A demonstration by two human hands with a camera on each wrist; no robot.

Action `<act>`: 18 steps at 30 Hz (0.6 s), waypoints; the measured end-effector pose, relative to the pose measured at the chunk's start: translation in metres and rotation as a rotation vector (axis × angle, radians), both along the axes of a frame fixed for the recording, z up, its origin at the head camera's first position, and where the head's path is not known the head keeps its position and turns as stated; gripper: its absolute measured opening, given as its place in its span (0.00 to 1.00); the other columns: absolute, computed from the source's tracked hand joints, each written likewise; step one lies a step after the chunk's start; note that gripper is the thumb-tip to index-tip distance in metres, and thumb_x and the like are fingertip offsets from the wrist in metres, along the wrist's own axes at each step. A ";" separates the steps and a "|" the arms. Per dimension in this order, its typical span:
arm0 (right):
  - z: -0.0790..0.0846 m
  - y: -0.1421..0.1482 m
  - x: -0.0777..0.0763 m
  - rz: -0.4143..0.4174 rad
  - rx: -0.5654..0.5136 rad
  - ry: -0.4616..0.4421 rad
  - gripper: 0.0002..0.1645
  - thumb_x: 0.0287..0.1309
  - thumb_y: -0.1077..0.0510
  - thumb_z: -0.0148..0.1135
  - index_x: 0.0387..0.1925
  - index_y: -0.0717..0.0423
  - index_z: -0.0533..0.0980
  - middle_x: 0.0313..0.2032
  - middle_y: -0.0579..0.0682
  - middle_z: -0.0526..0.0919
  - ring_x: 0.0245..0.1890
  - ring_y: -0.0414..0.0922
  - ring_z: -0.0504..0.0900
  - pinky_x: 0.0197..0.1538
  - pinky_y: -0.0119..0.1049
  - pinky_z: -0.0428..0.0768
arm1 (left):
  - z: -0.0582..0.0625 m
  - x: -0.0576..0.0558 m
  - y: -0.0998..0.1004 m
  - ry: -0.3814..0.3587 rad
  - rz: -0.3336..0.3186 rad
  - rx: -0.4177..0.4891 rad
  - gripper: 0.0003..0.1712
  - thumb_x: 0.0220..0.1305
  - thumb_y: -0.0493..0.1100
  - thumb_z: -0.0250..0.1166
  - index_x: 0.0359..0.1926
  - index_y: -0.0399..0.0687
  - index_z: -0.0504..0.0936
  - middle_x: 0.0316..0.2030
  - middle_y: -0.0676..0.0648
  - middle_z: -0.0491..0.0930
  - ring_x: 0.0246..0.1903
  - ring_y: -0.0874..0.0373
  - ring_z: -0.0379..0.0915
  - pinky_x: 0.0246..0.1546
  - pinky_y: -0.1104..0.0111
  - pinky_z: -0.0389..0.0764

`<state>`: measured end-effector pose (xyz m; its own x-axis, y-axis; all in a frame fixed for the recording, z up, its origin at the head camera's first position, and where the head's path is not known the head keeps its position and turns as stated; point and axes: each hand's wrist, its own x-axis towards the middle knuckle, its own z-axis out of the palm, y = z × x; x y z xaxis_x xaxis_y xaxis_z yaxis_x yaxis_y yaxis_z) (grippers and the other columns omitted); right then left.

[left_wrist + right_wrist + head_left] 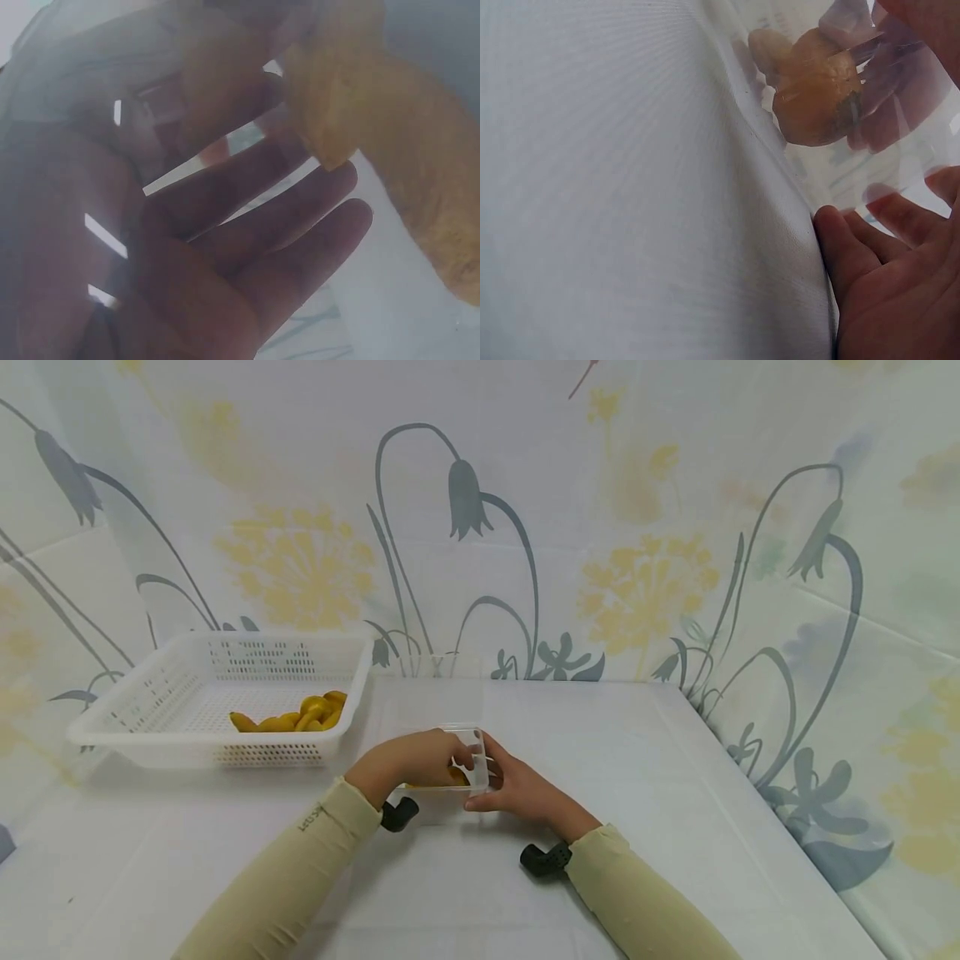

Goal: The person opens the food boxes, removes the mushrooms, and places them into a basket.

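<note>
A clear plastic box [480, 774] stands on the white-covered table in front of me. Inside it lie yellow fruit-like pieces [817, 94], one with a dark patch; their exact kind is unclear. My left hand [427, 758] reaches down into the box from the left. Seen by the left wrist camera through the plastic, its fingers [292, 225] are loosely extended beside a yellow piece [427, 165]. At the box's right end, my right hand [521, 785] holds the wall, thumb toward the front and fingers spread along the side.
To the left stands a white perforated basket [217, 739], with several yellow pieces [300, 717] heaped at its right front. Another clear container [427, 672] seems to stand behind the box, hard to make out. A flower-patterned curtain [480, 568] closes off the back.
</note>
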<state>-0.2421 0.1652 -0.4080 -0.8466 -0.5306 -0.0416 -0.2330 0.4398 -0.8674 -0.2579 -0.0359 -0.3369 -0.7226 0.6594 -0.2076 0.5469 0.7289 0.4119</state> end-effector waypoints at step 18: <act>0.001 0.000 0.001 0.000 -0.017 0.000 0.67 0.50 0.47 0.74 0.77 0.39 0.37 0.74 0.46 0.56 0.72 0.48 0.62 0.71 0.50 0.64 | -0.003 -0.002 -0.001 0.050 -0.013 -0.022 0.11 0.60 0.42 0.68 0.44 0.50 0.88 0.32 0.57 0.83 0.32 0.62 0.75 0.42 0.69 0.79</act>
